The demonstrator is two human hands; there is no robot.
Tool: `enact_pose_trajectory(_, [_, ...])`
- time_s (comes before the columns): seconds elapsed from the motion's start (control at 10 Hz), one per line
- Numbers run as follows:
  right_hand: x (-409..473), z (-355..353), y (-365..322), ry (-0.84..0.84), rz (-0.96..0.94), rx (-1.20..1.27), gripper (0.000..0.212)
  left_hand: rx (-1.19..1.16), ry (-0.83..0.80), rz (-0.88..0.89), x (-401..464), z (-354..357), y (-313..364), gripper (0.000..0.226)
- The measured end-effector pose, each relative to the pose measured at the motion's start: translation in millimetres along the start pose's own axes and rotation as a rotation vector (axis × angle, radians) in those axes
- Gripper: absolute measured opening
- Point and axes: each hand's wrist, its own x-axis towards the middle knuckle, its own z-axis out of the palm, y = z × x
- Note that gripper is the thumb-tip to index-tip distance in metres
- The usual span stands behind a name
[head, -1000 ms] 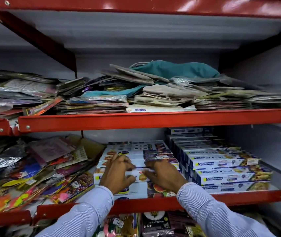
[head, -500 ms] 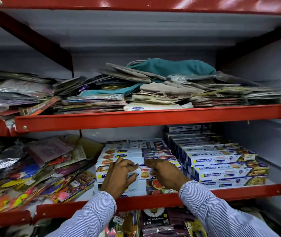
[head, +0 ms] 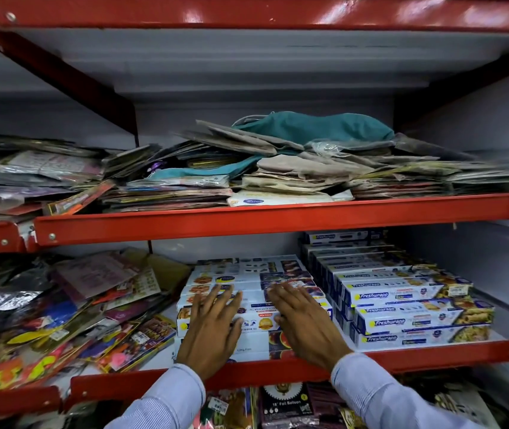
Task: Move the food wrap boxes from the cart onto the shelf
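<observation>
A stack of white food wrap boxes (head: 247,275) with food pictures lies on the middle red shelf (head: 432,351). My left hand (head: 212,329) and my right hand (head: 301,320) rest flat on the front of this stack, fingers spread, holding nothing. Beside them on the right, stepped rows of blue and white Freshwrapp boxes (head: 408,300) fill the shelf. The cart is out of view.
Colourful plastic packets (head: 61,308) lie heaped on the shelf at the left. The upper red shelf (head: 278,216) carries flat packets and a teal cloth bag (head: 315,126). Foil balloon packs (head: 284,404) hang below the shelf edge.
Both hands have uncurled from gripping the front box and now lie flat with fingers spread over the stack. The view has tilted up slightly.
</observation>
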Motion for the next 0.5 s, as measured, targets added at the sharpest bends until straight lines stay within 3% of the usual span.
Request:
enact_pose_trajectory(0.1, [-13,20,-5,0.135,0.125,-0.098,0.055,0.136,0.006,-0.027,-13,1,-2,0.056])
enact_pose_trajectory(0.3, [-18,42,-15,0.148,0.234,-0.143,0.062,0.226,-0.101,-0.077,-19,8,-8,0.058])
enact_pose_trajectory(0.5, [-18,27,-23,0.177,0.206,-0.116,0.061,0.239,-0.034,-0.074,-17,-10,3,0.062])
